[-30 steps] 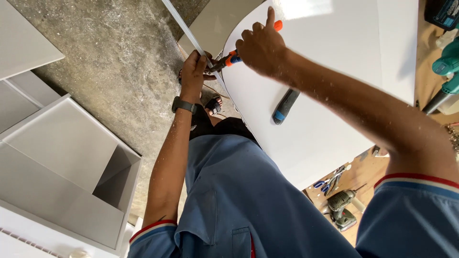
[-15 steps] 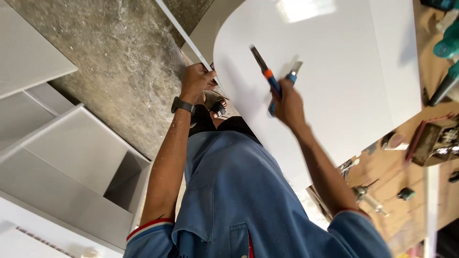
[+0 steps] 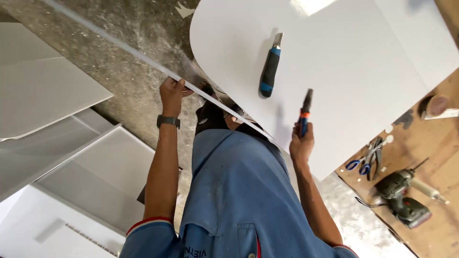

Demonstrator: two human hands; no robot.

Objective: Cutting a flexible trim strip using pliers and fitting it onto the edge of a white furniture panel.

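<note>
My left hand (image 3: pixel 172 93) grips a long thin white edge strip (image 3: pixel 119 45) that runs from the upper left down along the curved rim of a large white board (image 3: pixel 344 71). My right hand (image 3: pixel 301 145) is closed on the handle of a pair of pliers with a blue and orange grip (image 3: pixel 304 112), tip pointing up over the board, near its lower edge. A cutting tool with a black and blue handle (image 3: pixel 270 67) lies loose on the board, above my right hand.
White cabinet panels and boxes (image 3: pixel 71 157) lie on the concrete floor (image 3: pixel 119 86) at the left. At the right a wooden workbench (image 3: pixel 430 157) carries a cordless drill (image 3: pixel 406 198), blue-handled scissors (image 3: pixel 366 160) and a tape roll (image 3: pixel 436 106).
My right hand has come down from above the board to its lower edge, still holding the pliers. The left hand now holds the strip out away from the board's rim.
</note>
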